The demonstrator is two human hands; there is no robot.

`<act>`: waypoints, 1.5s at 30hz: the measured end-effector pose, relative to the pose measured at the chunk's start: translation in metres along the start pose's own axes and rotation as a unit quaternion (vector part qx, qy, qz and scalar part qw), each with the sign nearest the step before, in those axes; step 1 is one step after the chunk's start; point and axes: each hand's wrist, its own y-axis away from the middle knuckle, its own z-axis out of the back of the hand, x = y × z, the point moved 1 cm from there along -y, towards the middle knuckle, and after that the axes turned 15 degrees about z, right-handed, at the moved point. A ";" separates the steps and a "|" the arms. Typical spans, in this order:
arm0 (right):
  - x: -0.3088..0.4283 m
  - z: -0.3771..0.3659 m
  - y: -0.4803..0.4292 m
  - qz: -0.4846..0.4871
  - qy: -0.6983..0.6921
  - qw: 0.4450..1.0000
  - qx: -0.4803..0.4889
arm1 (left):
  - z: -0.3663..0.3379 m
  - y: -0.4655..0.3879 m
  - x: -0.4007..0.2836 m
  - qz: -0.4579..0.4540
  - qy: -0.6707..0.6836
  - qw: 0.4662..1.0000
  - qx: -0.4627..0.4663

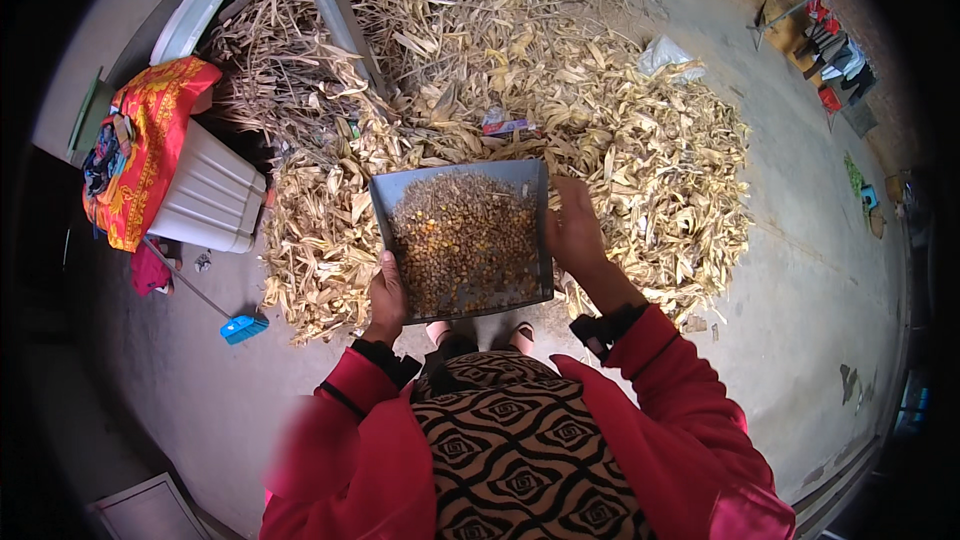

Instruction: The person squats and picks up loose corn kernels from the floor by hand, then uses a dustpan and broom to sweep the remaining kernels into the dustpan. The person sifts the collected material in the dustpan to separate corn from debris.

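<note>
A square grey tray [544, 240] is held level in front of my body. Corn kernels mixed with brown chaff [457, 240] cover most of its bottom. My left hand [388, 296] grips the tray's left side near the lower corner, thumb on the rim. At the right side, my right hand [574, 229] lies against or just beside the wall, fingers extended; whether it grips the tray is unclear. Beneath and beyond the tray spreads a heap of dry corn husks [645, 180].
Dry stalks [277, 60] and a metal post [337, 15] rise behind the husks. To the left are a white plastic tub [210, 187] under a red patterned cloth [161, 142] and a blue broom [244, 328]. A plastic bag [666, 56] lies on the heap's far right.
</note>
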 end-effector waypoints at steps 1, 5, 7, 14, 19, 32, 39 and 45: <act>-0.003 -0.006 -0.006 -0.015 -0.002 0.993 0.117 | 0.001 0.000 -0.001 0.008 -0.009 1.000 0.001; 0.001 -0.029 -0.017 -0.041 0.066 0.925 0.372 | 0.001 0.004 -0.006 0.063 -0.025 0.997 0.049; 0.014 -0.033 -0.011 0.015 0.132 0.932 0.337 | -0.003 0.006 -0.007 0.039 0.008 0.998 0.046; 0.046 -0.040 0.012 0.033 -0.078 0.875 0.476 | -0.006 0.001 0.003 0.070 -0.002 0.995 0.078; 0.052 -0.053 -0.006 -0.087 -0.118 0.941 0.303 | -0.004 0.005 -0.005 0.095 -0.034 0.993 0.064; 0.072 -0.087 -0.014 0.185 -0.237 0.850 0.433 | -0.005 -0.001 -0.005 0.051 -0.007 0.995 0.082; 0.076 -0.092 -0.022 0.118 -0.162 0.935 0.293 | -0.008 -0.001 -0.005 0.044 0.027 0.995 0.082; 0.084 -0.100 -0.038 0.182 -0.250 0.900 0.306 | -0.008 -0.002 -0.001 0.048 0.025 0.994 0.098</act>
